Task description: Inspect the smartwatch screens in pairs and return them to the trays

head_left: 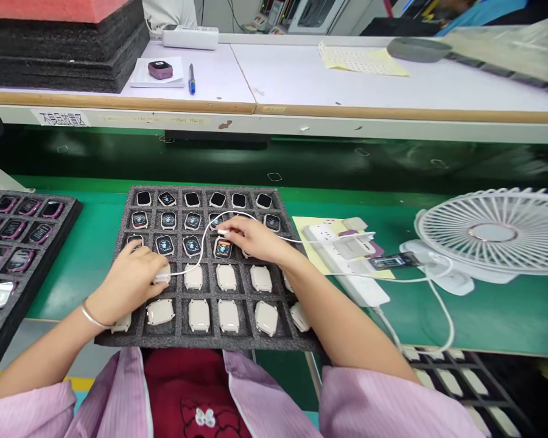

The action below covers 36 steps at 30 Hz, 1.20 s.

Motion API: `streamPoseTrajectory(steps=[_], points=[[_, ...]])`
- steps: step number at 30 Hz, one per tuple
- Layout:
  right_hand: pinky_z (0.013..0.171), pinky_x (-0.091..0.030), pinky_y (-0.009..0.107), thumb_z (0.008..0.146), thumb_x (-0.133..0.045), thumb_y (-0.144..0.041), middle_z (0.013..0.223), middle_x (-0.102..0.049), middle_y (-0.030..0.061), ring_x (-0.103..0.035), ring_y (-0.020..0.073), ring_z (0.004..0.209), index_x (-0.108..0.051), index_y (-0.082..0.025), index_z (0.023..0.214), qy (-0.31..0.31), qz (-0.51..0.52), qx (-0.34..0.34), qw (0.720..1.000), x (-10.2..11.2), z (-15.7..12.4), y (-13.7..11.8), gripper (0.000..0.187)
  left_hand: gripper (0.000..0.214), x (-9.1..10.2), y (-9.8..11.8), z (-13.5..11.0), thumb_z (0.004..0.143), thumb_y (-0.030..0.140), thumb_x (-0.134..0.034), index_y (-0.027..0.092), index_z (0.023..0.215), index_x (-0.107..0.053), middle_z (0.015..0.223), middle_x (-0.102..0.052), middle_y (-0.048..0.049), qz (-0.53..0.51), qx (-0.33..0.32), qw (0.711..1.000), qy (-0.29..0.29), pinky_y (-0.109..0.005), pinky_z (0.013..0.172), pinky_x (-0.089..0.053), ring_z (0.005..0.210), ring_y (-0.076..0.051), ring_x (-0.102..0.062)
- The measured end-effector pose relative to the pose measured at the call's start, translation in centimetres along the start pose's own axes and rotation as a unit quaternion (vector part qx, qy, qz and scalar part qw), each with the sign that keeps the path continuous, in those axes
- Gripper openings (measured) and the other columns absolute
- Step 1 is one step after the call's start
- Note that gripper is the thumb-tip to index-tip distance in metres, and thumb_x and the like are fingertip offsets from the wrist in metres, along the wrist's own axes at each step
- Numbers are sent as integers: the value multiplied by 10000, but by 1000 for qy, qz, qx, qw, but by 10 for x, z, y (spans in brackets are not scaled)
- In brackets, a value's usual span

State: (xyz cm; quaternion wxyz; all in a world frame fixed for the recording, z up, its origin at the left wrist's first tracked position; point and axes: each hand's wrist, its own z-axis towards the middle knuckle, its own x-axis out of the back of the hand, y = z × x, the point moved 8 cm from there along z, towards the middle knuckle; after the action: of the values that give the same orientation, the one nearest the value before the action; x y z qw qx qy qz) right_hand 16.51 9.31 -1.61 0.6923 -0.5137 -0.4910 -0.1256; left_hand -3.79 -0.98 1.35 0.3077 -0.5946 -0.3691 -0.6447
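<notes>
A dark foam tray lies in front of me with several small smartwatch bodies in its pockets. The far rows lie screen up, some lit; the near rows lie white back up. My left hand is closed over a white charger head and the watch body under it in the third row. A white cable arcs from there to my right hand, whose fingers pinch another white connector beside a lit watch.
A second foam tray of pink watches sits at the left. A white power strip with plugs and a white desk fan stand at the right on the green belt. A raised white shelf runs behind.
</notes>
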Motion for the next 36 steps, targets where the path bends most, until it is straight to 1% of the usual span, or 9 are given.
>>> streamPoseTrajectory(steps=[4,7,10,14,20,24,29,32,36], points=[[919,-517,414,931,-522,-177,1028,-727,108,-677,272,1004,-726,-185,1018,108,-35,-5,994,41,-34,10,222,337,-7,-40,0,934,501,-521,220,980,-701,893,-744,-24,-205,64,976,-44,-327,823,-473,821,-206,-656],[838,-538,392,934,-539,-208,962,-718,85,-680,257,932,-719,-211,1001,125,-61,13,990,61,-80,12,192,440,-17,-41,1,965,566,-428,243,982,-726,831,-737,-6,-233,44,967,-95,-313,850,-444,785,-187,-647],[778,-548,378,941,-521,-203,932,-723,78,-685,246,880,-706,-222,971,85,-81,17,993,58,-123,16,188,486,-22,-33,2,990,574,-360,266,977,-735,847,-741,-9,-193,19,976,-102,-348,952,-400,834,-194,-648],[706,-550,383,956,-469,-185,883,-703,82,-674,246,810,-694,-225,946,53,-112,15,992,39,-157,28,229,550,-26,-31,5,1003,581,-283,271,987,-737,857,-742,-16,-170,3,977,-128,-351,930,-403,849,-208,-655],[842,-561,476,926,-534,-203,1064,-679,129,-661,302,981,-624,-214,1122,65,-145,5,987,27,-162,42,217,512,-30,-38,9,979,569,-319,282,1112,-722,1119,-757,-31,-161,24,967,-197,-393,1014,-344,1052,-256,-650],[878,-549,556,915,-523,-244,1111,-699,172,-669,363,1034,-623,-189,1098,27,-164,18,986,27,-158,46,216,501,-29,-32,10,983,532,-303,267,1059,-721,1109,-755,-29,-155,44,960,-227,-411,1058,-304,1073,-255,-635],[909,-575,485,971,-429,-515,1239,-701,159,-692,343,1081,-619,-212,1218,-32,-24,-62,997,42,-152,66,435,476,-29,-28,9,993,461,-291,236,1111,-693,1082,-750,-53,-147,67,955,-247,-454,1086,-258,1072,-264,-609],[944,-573,442,938,-399,-674,1233,-719,121,-690,330,1109,-677,-238,1176,-104,64,-95,988,38,-144,71,569,472,-30,-27,7,998,457,-286,230,1110,-684,1067,-747,-59,-150,72,955,-247,-459,1089,-252,1062,-261,-606],[1035,-514,474,912,-372,-744,1215,-734,105,-670,340,1151,-731,-235,1128,-135,63,-92,985,32,-132,67,659,470,-30,-27,6,1002,458,-281,226,1121,-672,1080,-743,-61,-153,70,955,-244,-467,1103,-238,1069,-255,-604]])
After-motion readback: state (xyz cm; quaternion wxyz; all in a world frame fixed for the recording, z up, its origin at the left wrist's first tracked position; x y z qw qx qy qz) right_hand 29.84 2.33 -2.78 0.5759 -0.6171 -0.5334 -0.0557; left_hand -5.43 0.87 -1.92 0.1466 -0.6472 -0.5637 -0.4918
